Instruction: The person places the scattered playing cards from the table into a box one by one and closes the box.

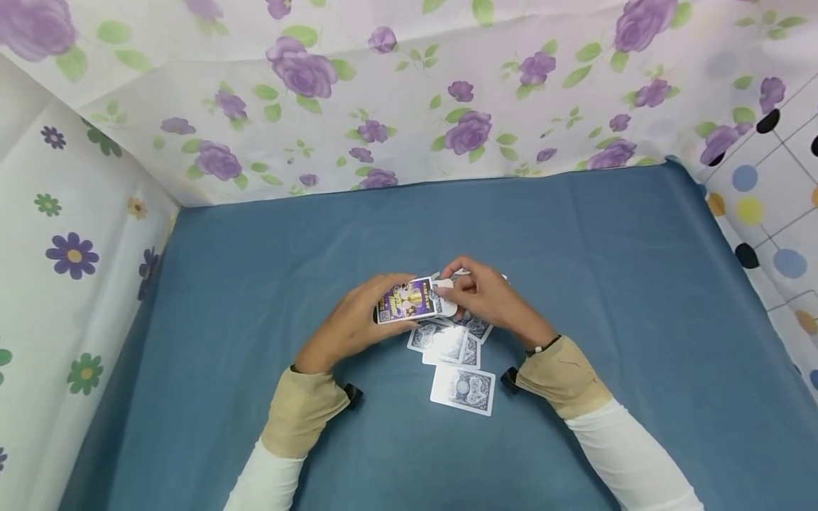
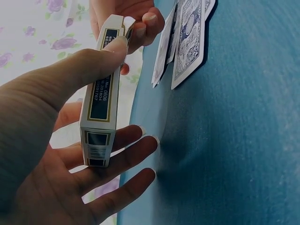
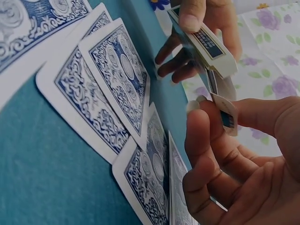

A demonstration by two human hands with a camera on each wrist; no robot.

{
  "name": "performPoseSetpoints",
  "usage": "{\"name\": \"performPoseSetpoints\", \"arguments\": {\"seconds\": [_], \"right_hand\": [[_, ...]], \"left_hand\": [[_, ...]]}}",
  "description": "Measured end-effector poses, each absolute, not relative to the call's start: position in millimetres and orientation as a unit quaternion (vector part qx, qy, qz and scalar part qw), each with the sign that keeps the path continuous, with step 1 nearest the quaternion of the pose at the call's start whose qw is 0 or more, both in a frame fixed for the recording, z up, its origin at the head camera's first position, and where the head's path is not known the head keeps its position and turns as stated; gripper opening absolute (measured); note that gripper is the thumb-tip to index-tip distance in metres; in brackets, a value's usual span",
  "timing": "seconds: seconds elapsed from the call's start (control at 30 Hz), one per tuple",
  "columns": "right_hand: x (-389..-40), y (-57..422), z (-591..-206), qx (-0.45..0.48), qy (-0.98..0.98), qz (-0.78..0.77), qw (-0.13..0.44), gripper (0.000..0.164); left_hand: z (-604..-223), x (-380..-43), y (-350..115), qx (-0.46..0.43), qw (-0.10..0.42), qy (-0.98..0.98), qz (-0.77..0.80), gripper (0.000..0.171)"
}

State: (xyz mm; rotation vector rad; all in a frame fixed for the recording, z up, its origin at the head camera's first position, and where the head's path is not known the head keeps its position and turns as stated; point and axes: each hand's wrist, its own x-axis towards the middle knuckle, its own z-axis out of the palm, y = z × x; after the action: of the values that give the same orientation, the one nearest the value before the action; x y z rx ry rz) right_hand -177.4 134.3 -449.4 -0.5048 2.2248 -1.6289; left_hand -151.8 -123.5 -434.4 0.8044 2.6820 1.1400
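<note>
A small playing-card box (image 1: pixel 407 300) with a purple and gold face is held in my left hand (image 1: pixel 354 319), thumb along one narrow side and fingers under the other. At its right end the box is open, and my right hand (image 1: pixel 491 297) pinches the end flap (image 3: pixel 226 114) between thumb and fingers. In the left wrist view the box's narrow side (image 2: pixel 100 98) shows printed numbers, with a barcode on the near end. Whether cards are inside the box is hard to tell.
Several blue-and-white patterned playing cards (image 1: pixel 437 339) lie overlapping, backs up, on the blue cloth (image 1: pixel 255 298) below the hands. One card (image 1: pixel 463 389) lies apart, nearer to me. Flowered sheets (image 1: pixel 383 92) stand behind and at the left; a dotted sheet (image 1: pixel 782 213) is at the right.
</note>
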Motion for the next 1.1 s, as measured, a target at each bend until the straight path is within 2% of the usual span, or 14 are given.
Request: {"name": "performPoseSetpoints", "arguments": {"seconds": [0.33, 0.6, 0.8, 1.1], "right_hand": [[-177.9, 128.1, -454.0, -0.153, 0.786, -0.578, 0.158, 0.035], [-177.9, 132.9, -458.2, -0.178, 0.779, -0.582, 0.151, 0.027], [-181.2, 151.0, -451.4, -0.202, 0.776, -0.580, 0.145, 0.025], [-187.7, 170.2, -432.0, -0.160, 0.803, -0.566, 0.100, 0.028]], "left_hand": [[-432.4, -154.3, -119.3, 0.272, 0.049, 0.888, 0.367, 0.064], [-437.7, -150.7, -121.0, 0.276, 0.041, 0.885, 0.372, 0.064], [-435.1, -150.2, -115.4, 0.278, 0.042, 0.885, 0.371, 0.065], [-436.2, -151.0, -119.1, 0.272, 0.035, 0.887, 0.371, 0.068]]}}
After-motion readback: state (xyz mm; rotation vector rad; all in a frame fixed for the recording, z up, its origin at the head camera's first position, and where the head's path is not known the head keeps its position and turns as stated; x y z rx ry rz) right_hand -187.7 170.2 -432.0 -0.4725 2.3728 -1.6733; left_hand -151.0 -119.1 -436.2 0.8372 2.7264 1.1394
